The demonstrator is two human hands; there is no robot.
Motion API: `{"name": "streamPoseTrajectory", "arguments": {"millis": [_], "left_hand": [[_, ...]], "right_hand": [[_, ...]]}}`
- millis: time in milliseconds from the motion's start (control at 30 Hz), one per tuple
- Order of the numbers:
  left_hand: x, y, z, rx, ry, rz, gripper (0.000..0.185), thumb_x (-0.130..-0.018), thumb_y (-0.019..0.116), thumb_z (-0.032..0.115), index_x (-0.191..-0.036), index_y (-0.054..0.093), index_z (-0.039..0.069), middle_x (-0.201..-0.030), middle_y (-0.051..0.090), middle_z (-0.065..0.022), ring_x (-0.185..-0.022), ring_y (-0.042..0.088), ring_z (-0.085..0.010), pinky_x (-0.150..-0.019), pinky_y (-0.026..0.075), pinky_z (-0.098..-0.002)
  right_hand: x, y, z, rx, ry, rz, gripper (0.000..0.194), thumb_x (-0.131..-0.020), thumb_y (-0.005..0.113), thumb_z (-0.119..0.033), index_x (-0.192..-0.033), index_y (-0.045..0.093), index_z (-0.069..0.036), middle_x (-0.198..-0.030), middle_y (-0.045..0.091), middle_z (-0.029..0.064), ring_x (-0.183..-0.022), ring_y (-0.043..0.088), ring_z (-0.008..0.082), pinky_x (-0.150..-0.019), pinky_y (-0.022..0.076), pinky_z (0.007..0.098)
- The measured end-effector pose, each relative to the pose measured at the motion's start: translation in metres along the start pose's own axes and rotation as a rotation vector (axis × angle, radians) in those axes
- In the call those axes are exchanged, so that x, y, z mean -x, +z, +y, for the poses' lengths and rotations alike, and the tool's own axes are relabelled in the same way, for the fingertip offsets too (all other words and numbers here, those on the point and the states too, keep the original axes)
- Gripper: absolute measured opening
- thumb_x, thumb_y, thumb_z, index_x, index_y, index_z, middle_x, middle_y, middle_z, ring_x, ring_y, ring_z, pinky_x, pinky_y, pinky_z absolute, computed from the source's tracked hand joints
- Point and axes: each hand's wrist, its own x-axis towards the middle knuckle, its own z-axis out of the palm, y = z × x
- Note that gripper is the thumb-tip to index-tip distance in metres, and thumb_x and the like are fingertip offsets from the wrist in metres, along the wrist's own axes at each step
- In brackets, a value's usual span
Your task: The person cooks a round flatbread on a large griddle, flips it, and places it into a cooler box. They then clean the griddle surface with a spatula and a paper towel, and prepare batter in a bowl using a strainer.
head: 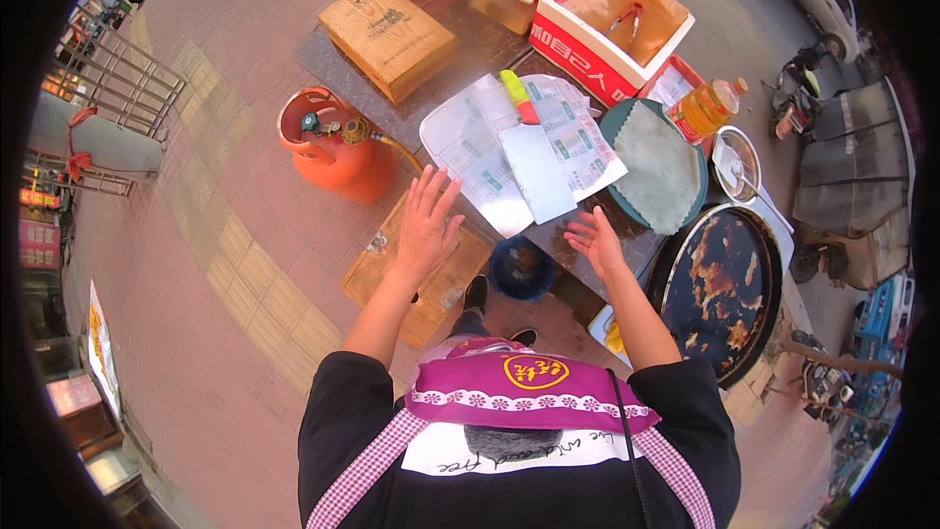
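Note:
My left hand (429, 223) is raised with spread fingers, just off the table's near left edge, and holds nothing. My right hand (596, 241) hovers palm inward by the front edge, fingers apart, also holding nothing. Between and beyond them a cleaver (537, 169) with a yellow-green and red handle lies on printed paper sheets (470, 139). Right of the paper, a pale cloth-like sheet (656, 169) covers most of a round green board or lid (618, 121). A large round black griddle pan (723, 286) with browned residue sits to the right of my right forearm.
An orange gas cylinder (345, 173) with a hose stands left of the table (507, 44). On top are a wooden box (389, 37), an open foam box (587, 62) with tongs inside, an oil bottle (705, 110) and a bowl (736, 162). A dark blue bucket (522, 268) is below.

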Motion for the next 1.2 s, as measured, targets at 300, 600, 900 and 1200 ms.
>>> {"name": "streamPoseTrajectory", "arguments": {"millis": [300,600,900,1200], "left_hand": [[-0.067,0.065,-0.109,0.786,-0.570,-0.063,0.053,-0.102,0.041,0.044,-0.144,0.040,0.011,-0.129,0.056,-0.0157,-0.130,0.044,-0.0257,-0.111,0.026,-0.0346],[-0.068,0.069,-0.124,0.995,-0.918,-0.049,0.064,-0.098,0.040,0.056,-0.147,0.034,0.015,-0.140,0.048,-0.0129,-0.133,0.041,-0.0286,-0.111,0.022,-0.0497],[-0.033,0.073,-0.142,0.929,-1.080,0.105,0.038,-0.100,0.049,0.035,-0.120,0.049,0.003,-0.119,0.057,-0.0138,-0.104,0.061,-0.0237,-0.094,0.044,-0.0383],[-0.017,0.057,0.115,0.495,0.202,-0.112,0.049,-0.092,0.054,0.014,-0.136,0.041,-0.002,-0.141,0.037,-0.0239,-0.130,0.040,-0.0398,-0.110,0.030,-0.0459]], "right_hand": [[-0.039,0.035,-0.005,-0.436,-0.010,-0.198,0.078,-0.090,0.048,-0.062,-0.146,0.031,-0.010,-0.139,0.041,0.0194,-0.124,0.044,0.0387,-0.107,0.0336,0.0518],[-0.057,0.070,-0.011,-0.639,0.008,-0.241,0.092,-0.085,0.052,-0.067,-0.150,0.020,-0.010,-0.144,0.038,0.0219,-0.129,0.040,0.0454,-0.109,0.0293,0.0586],[-0.082,0.109,0.014,-0.381,-0.034,-0.329,0.082,-0.090,0.050,-0.065,-0.149,0.023,-0.015,-0.147,0.036,0.0186,-0.130,0.043,0.0345,-0.102,0.0381,0.0545],[0.009,0.072,0.054,-0.588,0.204,-0.594,0.071,-0.099,0.034,-0.058,-0.141,0.039,-0.002,-0.131,0.054,0.0179,-0.119,0.055,0.0298,-0.102,0.0436,0.0410]]}}
